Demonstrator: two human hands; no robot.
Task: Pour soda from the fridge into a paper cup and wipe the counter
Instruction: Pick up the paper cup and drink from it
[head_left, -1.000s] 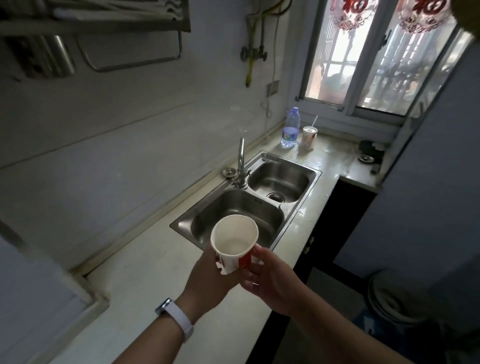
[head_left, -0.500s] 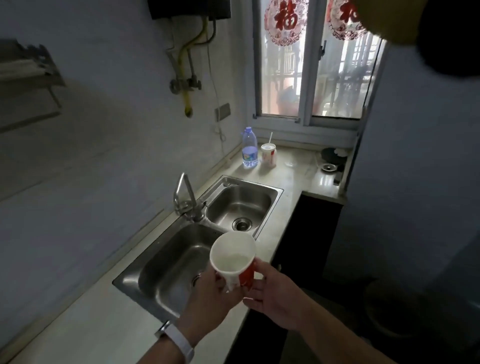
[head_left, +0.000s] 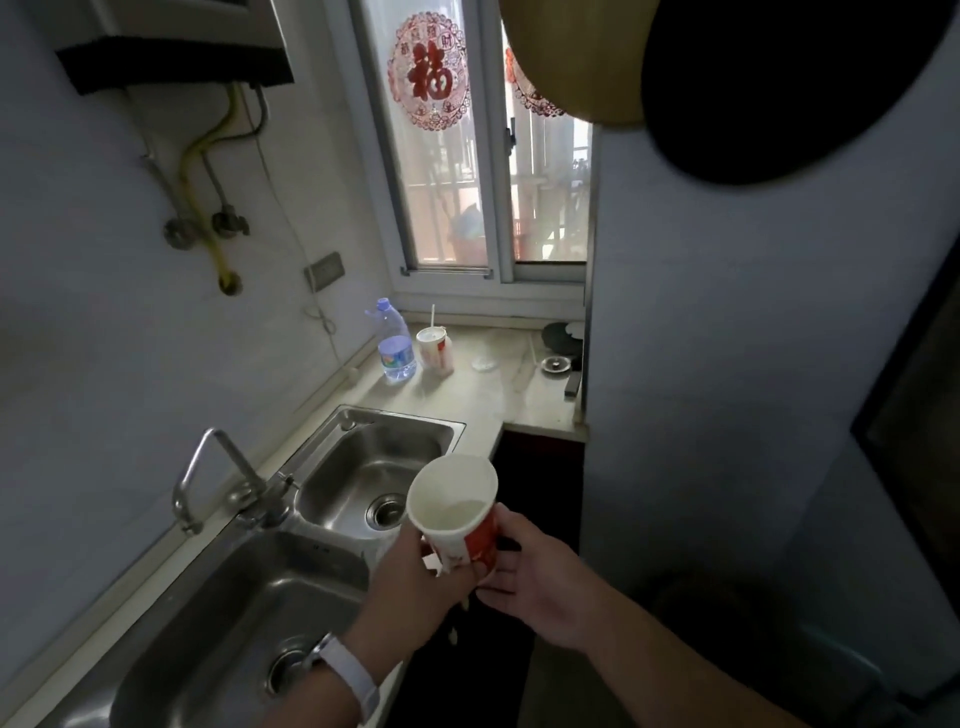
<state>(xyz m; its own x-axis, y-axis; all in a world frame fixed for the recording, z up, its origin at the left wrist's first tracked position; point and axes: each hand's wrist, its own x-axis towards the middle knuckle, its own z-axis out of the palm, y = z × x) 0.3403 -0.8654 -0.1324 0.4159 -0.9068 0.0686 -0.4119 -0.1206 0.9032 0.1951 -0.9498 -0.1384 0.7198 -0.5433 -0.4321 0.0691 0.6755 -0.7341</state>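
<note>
Reads 福 in red on the round paper-cut (head_left: 430, 73) stuck to the left pane of the window (head_left: 498, 208); smaller characters above it, too small to make out. Second paper-cut (head_left: 524, 91) on the right pane, half hidden by a blurred tan and black shape at the top of the view. No legible print on the paper cup (head_left: 457, 512), only red and white patches on its wall. Blue label on the water bottle (head_left: 396, 345), writing too small to read.

Paper cup held in the air by the front rim of the double sink (head_left: 457, 423), beside the far basin, tilted with its mouth toward the camera; white inside, nothing plainly in it. Gripped from the left and below by the left hand (head_left: 410, 587), fingers curled round the wall; white watch strap (head_left: 348, 675) on that wrist. Held at its lower right by the right hand (head_left: 535, 571), thumb along the red wall, fingers bent under the base. Blue-capped water bottle upright at the far end of the counter (head_left: 498, 400), just beside a second cup (head_left: 435, 353) with a white stick standing in it.

Against half a second ago: same two-handed hold, same tilt, but carried further along the counter toward the window. Then by the near basin's front corner, now beside the far one. Bottle and second cup unmoved.
</note>
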